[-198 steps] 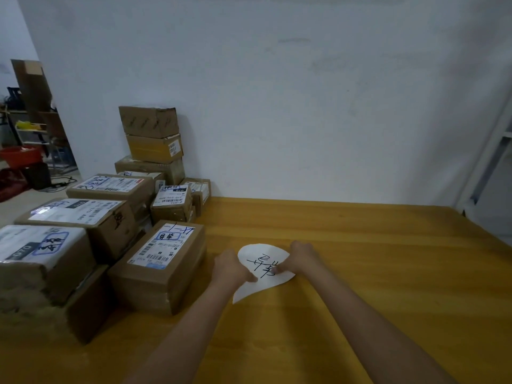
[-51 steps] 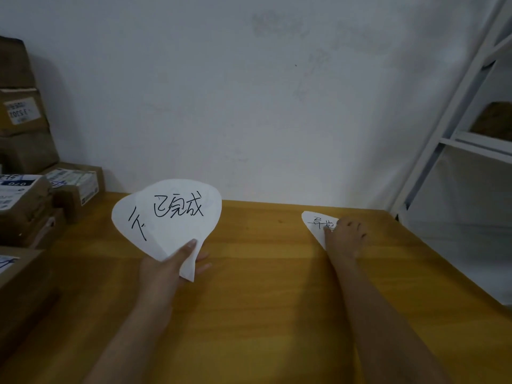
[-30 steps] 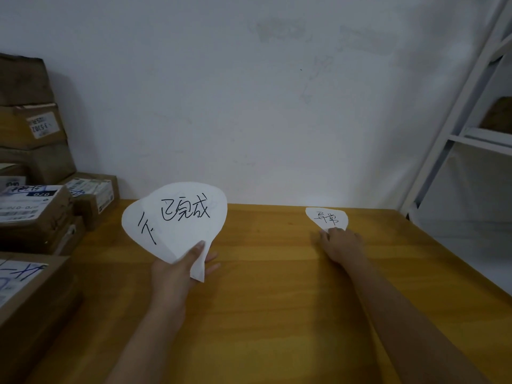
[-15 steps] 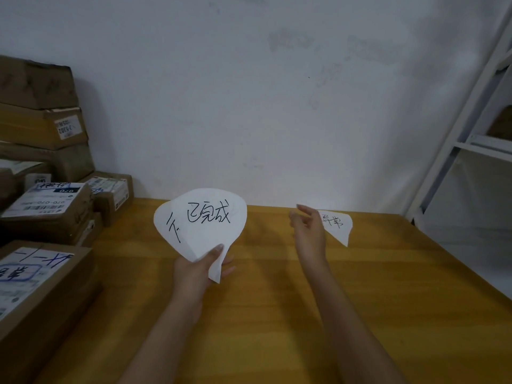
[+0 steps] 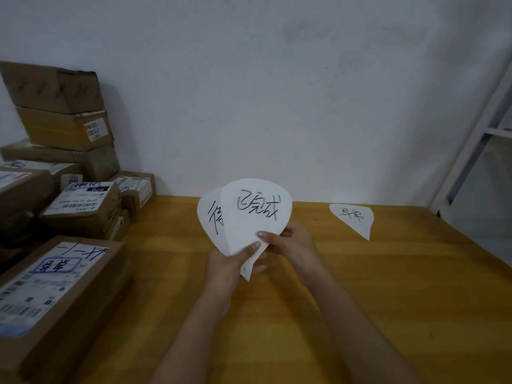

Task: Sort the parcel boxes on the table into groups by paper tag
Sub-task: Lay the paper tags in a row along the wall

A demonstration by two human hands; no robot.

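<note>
Over the yellow worktop [image 5: 374, 300], the left grip [image 5: 230, 263] and the right grip [image 5: 295, 245] both pinch the lower tip of two overlapping paper tags [image 5: 256, 217], held upright and fanned with their handwriting facing the camera. A third tag [image 5: 353, 217] lies flat on the worktop to the right, near the wall [image 5: 277, 106], well apart from both grips. The parcel boxes [image 5: 72, 212] stand stacked along the worktop's left side.

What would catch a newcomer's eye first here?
Two white paper tags with black handwriting, fanned out at centre, are gripped by both the left hand and the right hand above the yellow table. A third tag lies flat by itself on the table toward the far right, near the wall. Stacked brown parcel boxes crowd the left side.
</note>
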